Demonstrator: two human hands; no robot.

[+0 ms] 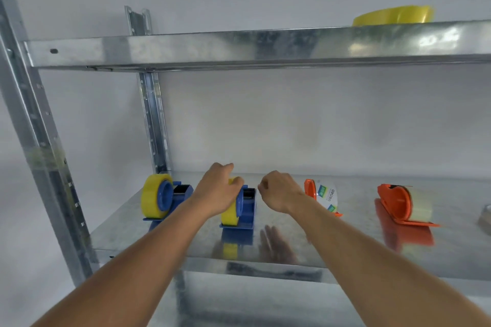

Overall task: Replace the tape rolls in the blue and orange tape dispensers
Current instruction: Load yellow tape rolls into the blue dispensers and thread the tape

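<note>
Yellow tape roll sits in the second blue dispenser, left of centre on the lower shelf. Your left hand curls over its top; right hand seems curled, empty. Light, rigid, slick: grip across both flat sides.

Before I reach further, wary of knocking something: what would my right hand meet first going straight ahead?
Probably nothing on the shelf: your right hand points between the blue dispenser and orange dispenser, toward the wall; depth unclear.
</note>
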